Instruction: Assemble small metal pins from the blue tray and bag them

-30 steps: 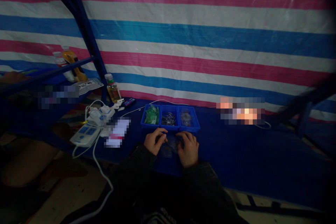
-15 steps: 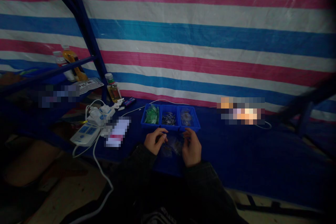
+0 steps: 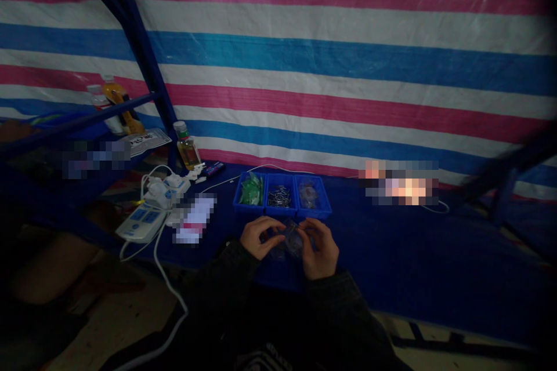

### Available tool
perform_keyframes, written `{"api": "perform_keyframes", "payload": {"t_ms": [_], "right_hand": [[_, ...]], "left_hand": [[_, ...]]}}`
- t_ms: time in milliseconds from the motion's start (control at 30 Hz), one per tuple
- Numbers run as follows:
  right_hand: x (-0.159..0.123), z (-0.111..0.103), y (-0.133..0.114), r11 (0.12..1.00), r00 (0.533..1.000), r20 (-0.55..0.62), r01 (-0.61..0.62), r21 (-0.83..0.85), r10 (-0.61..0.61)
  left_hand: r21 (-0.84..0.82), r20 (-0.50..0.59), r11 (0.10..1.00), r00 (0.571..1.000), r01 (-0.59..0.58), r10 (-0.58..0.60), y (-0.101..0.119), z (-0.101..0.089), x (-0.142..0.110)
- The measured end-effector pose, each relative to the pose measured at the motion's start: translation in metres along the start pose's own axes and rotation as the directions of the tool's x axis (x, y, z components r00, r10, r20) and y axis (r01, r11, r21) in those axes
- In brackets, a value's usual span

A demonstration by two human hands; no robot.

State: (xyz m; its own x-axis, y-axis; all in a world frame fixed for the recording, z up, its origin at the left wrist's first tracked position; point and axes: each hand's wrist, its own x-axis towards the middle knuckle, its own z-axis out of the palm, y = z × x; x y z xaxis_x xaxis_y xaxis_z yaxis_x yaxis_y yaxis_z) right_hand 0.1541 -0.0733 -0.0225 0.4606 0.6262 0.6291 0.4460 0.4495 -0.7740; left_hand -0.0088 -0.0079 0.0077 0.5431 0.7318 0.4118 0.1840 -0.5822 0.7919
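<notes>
Between my two hands is a small clear plastic bag point(image 3: 293, 239). My left hand point(image 3: 262, 239) pinches its upper left edge between thumb and fingertips. From the other side, my right hand point(image 3: 321, 249) grips the bag, thumb against fingers. A second clear bag point(image 3: 277, 253) lies on the blue table just below my left fingers; its contents are too dim to name. Just beyond my hands stand three joined blue bins point(image 3: 281, 211). Green packets point(image 3: 251, 190) fill the left one, small metal pins or screws point(image 3: 279, 196) the middle one, and clear bags point(image 3: 308, 194) the right one.
To the left are a white power strip point(image 3: 139, 221) with plugs and cables, a blurred phone-like screen point(image 3: 196, 217) and a bottle point(image 3: 188, 148). A blue metal frame point(image 3: 148, 58) rises there. A pixelated bright object point(image 3: 400, 182) sits at the back right of the table point(image 3: 413, 255).
My hands have come closer together, and their fingers have closed on the clear plastic bag, which is now raised between them. The bins have not moved.
</notes>
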Motion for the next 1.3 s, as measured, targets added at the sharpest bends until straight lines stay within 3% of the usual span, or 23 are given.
{"api": "perform_keyframes", "payload": {"t_ms": [133, 300, 500, 633, 1033, 1300], "right_hand": [[0.002, -0.002, -0.006, 0.999, 0.998, 0.057, 0.025, -0.024, -0.023], [0.005, -0.003, -0.013, 0.987, 0.973, 0.180, 0.156, -0.048, -0.145], [0.006, -0.001, -0.009, 0.991, 0.953, 0.303, 0.063, -0.117, -0.024], [0.009, 0.000, -0.009, 0.985, 0.929, 0.367, 0.095, -0.143, -0.037], [0.010, -0.001, -0.010, 0.987, 0.905, 0.421, 0.119, -0.109, -0.063], [0.009, 0.000, -0.009, 0.989, 0.888, 0.457, 0.103, -0.102, -0.045]], "left_hand": [[-0.001, -0.059, 0.999, 0.998, 0.032, -0.032, -0.002, 0.000, 0.001], [0.016, -0.002, 1.000, 1.000, -0.005, 0.005, -0.003, 0.000, 0.001], [0.040, -0.045, 0.999, 0.999, -0.012, 0.013, -0.002, -0.001, 0.001], [0.034, -0.058, 0.999, 0.998, -0.017, 0.019, -0.003, -0.001, 0.000], [0.043, 0.001, 0.999, 1.000, -0.029, 0.029, 0.000, -0.003, 0.000], [0.051, -0.039, 0.999, 0.999, -0.019, 0.021, 0.000, -0.003, -0.001]]}}
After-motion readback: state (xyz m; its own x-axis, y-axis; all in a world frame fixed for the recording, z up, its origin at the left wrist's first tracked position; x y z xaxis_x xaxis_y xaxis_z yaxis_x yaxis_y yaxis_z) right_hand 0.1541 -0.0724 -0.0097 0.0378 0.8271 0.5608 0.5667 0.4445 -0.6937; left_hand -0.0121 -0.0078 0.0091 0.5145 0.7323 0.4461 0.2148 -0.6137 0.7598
